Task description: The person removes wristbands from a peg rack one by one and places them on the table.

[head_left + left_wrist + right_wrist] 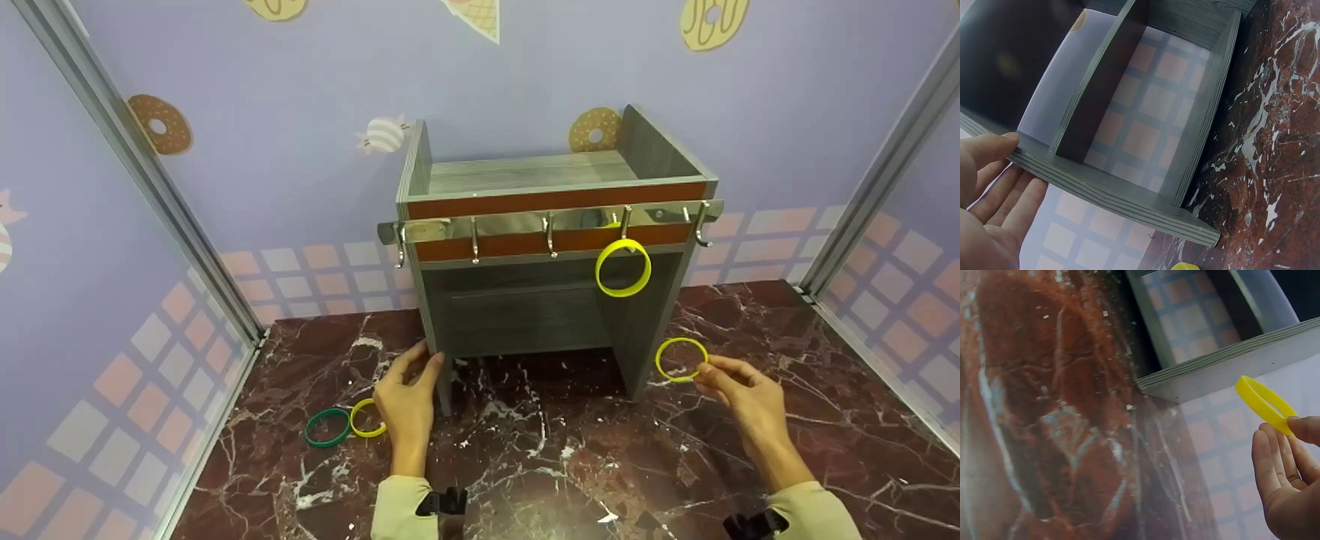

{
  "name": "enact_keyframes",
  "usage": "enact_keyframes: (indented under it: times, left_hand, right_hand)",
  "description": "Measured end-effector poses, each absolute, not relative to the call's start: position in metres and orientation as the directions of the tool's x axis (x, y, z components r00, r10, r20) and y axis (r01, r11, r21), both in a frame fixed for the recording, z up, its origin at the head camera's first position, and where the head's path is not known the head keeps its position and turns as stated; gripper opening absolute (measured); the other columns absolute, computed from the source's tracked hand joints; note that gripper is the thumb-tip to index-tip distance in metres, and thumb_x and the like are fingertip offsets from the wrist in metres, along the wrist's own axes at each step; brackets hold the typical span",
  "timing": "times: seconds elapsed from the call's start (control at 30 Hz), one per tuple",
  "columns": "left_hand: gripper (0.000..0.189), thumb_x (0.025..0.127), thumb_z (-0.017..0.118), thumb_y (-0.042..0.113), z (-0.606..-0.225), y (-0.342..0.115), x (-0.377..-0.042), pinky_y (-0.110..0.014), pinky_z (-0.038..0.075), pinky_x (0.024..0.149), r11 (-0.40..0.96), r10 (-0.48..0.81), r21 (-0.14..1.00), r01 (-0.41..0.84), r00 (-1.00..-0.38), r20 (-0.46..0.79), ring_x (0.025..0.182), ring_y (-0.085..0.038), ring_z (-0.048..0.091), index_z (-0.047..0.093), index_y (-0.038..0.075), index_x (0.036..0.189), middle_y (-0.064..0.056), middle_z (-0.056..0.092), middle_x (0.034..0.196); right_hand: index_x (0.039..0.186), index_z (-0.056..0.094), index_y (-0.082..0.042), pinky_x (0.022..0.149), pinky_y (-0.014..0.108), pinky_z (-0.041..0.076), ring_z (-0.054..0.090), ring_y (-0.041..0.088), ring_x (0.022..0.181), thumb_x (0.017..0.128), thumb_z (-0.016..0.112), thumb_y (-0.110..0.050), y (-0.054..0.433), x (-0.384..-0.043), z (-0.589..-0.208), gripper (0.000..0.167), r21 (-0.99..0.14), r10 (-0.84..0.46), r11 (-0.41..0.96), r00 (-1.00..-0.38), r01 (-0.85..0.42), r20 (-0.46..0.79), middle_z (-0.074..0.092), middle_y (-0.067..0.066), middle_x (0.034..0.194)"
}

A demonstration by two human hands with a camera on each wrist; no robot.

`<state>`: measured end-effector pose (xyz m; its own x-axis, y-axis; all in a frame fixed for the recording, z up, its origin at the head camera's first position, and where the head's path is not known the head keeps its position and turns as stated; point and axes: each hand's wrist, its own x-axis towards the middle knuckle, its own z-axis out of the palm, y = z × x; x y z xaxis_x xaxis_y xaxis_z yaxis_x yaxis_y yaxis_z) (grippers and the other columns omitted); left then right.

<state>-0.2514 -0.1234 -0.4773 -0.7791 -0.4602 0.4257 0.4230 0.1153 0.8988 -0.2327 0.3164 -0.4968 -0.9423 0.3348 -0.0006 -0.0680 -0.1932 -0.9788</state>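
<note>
My right hand point(750, 401) pinches a yellow silicone wristband point(681, 360) between thumb and fingertips, right of the grey wooden shelf point(525, 191). In the right wrist view the wristband point(1264, 400) is tilted, clear of the side panel. My left hand point(409, 397) holds the shelf's left side panel low down. Its thumb point(999, 147) lies on the panel's edge, with the fingers on the outer face. A metal hook rail point(517, 223) crosses the shelf's front. Another yellow wristband point(624, 268) hangs from its second hook from the right.
Left of my left hand, a green wristband point(327, 428) and a yellow wristband point(367, 418) lie on the dark red marbled tabletop point(525, 465). A patterned wall point(525, 75) stands behind the shelf, with side walls at left and right.
</note>
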Motion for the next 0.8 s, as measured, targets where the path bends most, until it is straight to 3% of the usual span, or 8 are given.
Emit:
enact_keyframes:
  times: [0.13, 0.6, 0.8]
  left_hand:
    - [0.024, 0.090, 0.086, 0.003, -0.477, -0.123, -0.252, -0.022, 0.062, 0.079, 0.117, -0.466, 0.898, 0.425, -0.775, 0.427, 0.094, -0.029, 0.077, 0.081, 0.000, 0.113, -0.016, 0.078, 0.108]
    - [0.023, 0.089, 0.086, 0.003, -0.478, -0.123, -0.253, -0.022, 0.062, 0.077, 0.118, -0.465, 0.897, 0.426, -0.775, 0.429, 0.091, -0.028, 0.078, 0.081, 0.000, 0.112, -0.016, 0.079, 0.108]
    - [0.024, 0.089, 0.086, 0.002, -0.479, -0.124, -0.253, -0.022, 0.062, 0.078, 0.110, -0.465, 0.897, 0.429, -0.775, 0.428, 0.094, -0.030, 0.077, 0.081, -0.001, 0.112, -0.017, 0.078, 0.109]
  right_hand:
    - [0.108, 0.076, -0.005, 0.088, 0.030, 0.062, 0.077, 0.014, 0.084, 0.098, 0.076, -0.001, 0.315, -0.234, -0.503, 0.010, -0.985, 0.332, -0.172, -0.943, -0.029, -0.031, 0.076, 0.003, 0.090]
    - [0.123, 0.068, 0.014, 0.087, 0.030, 0.063, 0.077, 0.013, 0.085, 0.101, 0.071, 0.001, 0.312, -0.235, -0.525, 0.026, -0.997, 0.303, -0.070, -0.951, 0.036, -0.055, 0.076, 0.002, 0.095]
    - [0.124, 0.068, 0.013, 0.086, 0.030, 0.063, 0.077, 0.013, 0.087, 0.101, 0.071, 0.000, 0.314, -0.234, -0.529, 0.026, -0.996, 0.277, -0.038, -0.957, 0.075, -0.083, 0.077, 0.002, 0.098]
